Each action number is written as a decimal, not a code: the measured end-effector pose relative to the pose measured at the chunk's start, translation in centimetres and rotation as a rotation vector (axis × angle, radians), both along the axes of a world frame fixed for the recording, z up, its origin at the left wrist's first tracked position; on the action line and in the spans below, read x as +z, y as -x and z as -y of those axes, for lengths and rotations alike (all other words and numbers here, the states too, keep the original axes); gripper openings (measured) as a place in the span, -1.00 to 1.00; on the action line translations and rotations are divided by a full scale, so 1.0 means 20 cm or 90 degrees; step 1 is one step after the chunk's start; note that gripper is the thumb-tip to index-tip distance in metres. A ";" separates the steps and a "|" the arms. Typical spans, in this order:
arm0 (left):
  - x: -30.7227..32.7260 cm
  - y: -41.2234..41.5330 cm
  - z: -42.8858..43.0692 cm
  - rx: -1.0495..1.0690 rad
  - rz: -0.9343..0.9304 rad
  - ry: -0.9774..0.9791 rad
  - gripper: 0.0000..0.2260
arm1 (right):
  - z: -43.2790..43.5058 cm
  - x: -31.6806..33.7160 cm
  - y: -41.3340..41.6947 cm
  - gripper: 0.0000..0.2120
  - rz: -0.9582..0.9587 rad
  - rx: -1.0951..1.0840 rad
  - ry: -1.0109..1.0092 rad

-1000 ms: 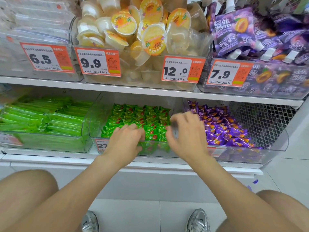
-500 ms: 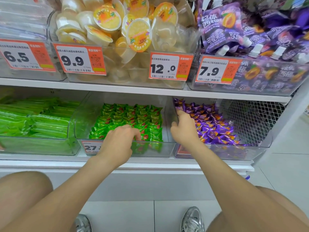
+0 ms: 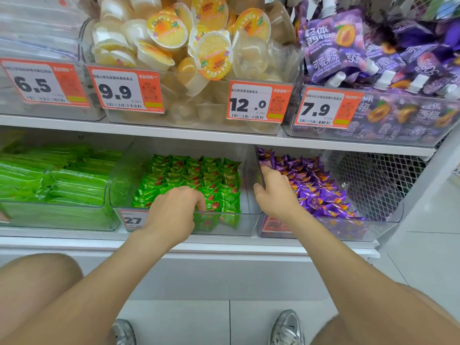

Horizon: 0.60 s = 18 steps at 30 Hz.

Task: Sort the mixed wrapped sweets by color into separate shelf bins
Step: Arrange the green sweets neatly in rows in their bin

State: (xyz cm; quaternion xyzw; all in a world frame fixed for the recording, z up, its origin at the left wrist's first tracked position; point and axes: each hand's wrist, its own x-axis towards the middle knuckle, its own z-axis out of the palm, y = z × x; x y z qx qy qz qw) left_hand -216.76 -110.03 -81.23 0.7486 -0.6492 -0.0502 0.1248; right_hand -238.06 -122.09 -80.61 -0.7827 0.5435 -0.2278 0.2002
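Green wrapped sweets fill the middle clear bin on the lower shelf. My left hand is at that bin's front, its fingers curled down into the green sweets, fingertips buried among the wrappers. Purple wrapped sweets lie in the clear bin to the right. My right hand reaches into the left side of that bin, with straight fingers resting on the purple sweets and the thumb beside the bin's left wall. Whatever lies under its palm is hidden.
Long green packets fill the left bin. The upper shelf holds jelly cups and purple pouches behind price tags. Wire mesh closes the right end. The white shelf edge, my knees and my shoes are below.
My right hand moved right from the green bin into the purple bin and now lies on the purple sweets. My left hand stayed at the front of the green bin.
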 end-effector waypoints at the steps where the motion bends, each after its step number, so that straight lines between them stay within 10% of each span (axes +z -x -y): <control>1: 0.00 0.00 0.00 -0.002 -0.005 -0.005 -0.58 | 0.00 0.01 0.00 -0.77 -0.006 0.000 -0.004; 9: 0.06 -0.03 -0.02 0.004 -0.028 -0.012 -0.78 | -0.24 -0.01 -0.31 -0.29 -0.321 -0.069 0.245; 12: 0.03 -0.11 0.02 0.030 0.021 -0.025 -0.67 | -0.25 -0.01 -0.49 -0.41 -0.290 0.098 0.156; 18: -0.01 -0.24 0.12 -0.023 0.073 -0.065 -0.48 | 0.07 -0.09 -0.69 -0.39 -0.256 -0.010 0.021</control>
